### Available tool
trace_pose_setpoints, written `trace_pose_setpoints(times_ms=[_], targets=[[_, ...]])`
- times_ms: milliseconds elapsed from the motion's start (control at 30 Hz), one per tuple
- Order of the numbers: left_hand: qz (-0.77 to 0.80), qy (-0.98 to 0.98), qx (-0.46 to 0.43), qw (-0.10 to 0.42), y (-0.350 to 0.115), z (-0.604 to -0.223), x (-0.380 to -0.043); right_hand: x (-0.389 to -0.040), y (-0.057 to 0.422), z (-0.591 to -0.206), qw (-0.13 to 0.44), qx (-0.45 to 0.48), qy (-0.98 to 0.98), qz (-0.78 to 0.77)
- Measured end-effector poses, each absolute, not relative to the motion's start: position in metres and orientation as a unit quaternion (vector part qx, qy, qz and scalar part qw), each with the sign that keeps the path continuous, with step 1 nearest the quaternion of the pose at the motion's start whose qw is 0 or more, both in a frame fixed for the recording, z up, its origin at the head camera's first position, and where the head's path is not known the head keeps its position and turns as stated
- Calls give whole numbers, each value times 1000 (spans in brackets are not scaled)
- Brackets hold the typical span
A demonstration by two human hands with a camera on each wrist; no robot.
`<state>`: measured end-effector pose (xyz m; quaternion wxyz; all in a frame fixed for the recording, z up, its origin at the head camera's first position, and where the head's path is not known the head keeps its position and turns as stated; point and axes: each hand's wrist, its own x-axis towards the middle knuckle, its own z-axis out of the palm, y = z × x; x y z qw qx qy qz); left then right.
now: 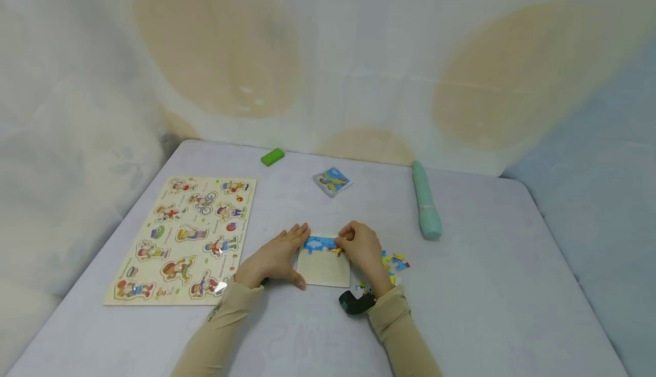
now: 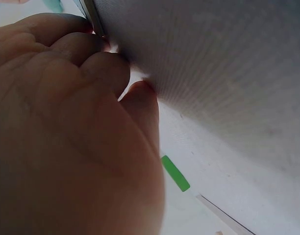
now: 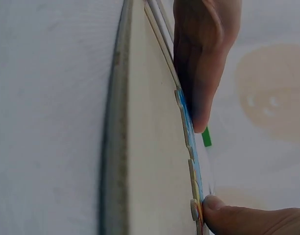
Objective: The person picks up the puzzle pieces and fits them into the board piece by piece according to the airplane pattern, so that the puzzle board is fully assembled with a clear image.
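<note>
A small wooden puzzle board (image 1: 324, 271) lies in front of me, with a strip of blue sky pieces (image 1: 316, 244) along its far side and bare wood nearer to me. My left hand (image 1: 279, 254) rests at the board's left edge, fingers extended and thumb apart. At the far right corner, the curled fingers of my right hand (image 1: 363, 249) pinch a red-and-yellow puzzle piece (image 1: 338, 250), partly hidden under them. In the right wrist view, the thumb (image 3: 214, 202) touches the end of the row. Loose pieces (image 1: 397, 261) lie beside the right wrist.
A large peg puzzle board (image 1: 171, 280) with child figures lies to the left. Toward the back are a green block (image 1: 273, 156) and a small picture card (image 1: 332, 182) showing a yellow plane. A rolled mint-green cloth (image 1: 426, 206) lies at the right.
</note>
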<state>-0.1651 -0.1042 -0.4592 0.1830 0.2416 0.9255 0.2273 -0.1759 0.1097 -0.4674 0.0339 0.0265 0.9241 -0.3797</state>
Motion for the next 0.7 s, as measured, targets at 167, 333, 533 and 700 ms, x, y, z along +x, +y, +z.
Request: trace_pose_setpoints(times_ms=[167,333,533,700], targets=[[221,926,246,181,-105,-456,-166,-177,112,-467,31,27,922,-385],[228,924,248,183,-105,-454,-166,-180,130,-460,65,-27,907,-416],[234,922,249,182,-107,-456,-165,-183,169,-454,111,-53,901,-416],[236,922,248,182,-106,-458,-165,-184,196,-459,151,-74,879,-446]])
